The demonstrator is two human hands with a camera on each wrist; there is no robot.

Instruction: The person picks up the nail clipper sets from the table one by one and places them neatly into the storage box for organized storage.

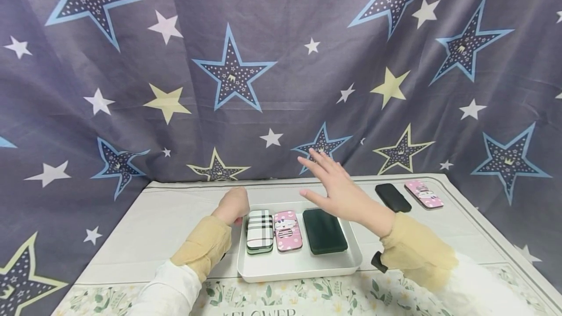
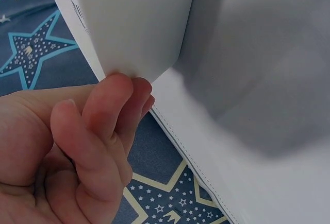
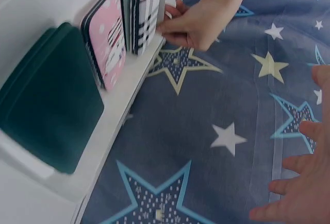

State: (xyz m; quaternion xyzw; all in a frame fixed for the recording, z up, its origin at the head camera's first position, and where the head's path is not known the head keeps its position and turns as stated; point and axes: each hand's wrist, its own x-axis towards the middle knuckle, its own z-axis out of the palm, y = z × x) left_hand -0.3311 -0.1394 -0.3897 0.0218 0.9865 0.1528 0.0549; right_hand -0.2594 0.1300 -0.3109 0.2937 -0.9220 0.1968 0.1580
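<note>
My left hand (image 1: 234, 206) is at the far left corner of a white tray (image 1: 298, 273), fingers curled against its rim. In the left wrist view, the fingertips (image 2: 116, 87) meet the tray's pale wall (image 2: 139, 28). My right hand (image 1: 335, 191) hovers over the tray's far right side with fingers spread, holding nothing. Inside the tray lie a plaid flat case (image 1: 260, 228) with a green edge beneath it, a pink case with a cartoon cat (image 1: 288, 243), and a dark green case (image 1: 325, 232). The right wrist view shows the left hand (image 3: 193, 26) beside the plaid case.
To the right of the tray, a black case (image 1: 392, 197) and another pink cartoon case (image 1: 424, 195) lie on the pale table cover (image 1: 175, 228). A grey curtain with stars (image 1: 281, 96) hangs behind the table. Flower print runs along the table's near edge.
</note>
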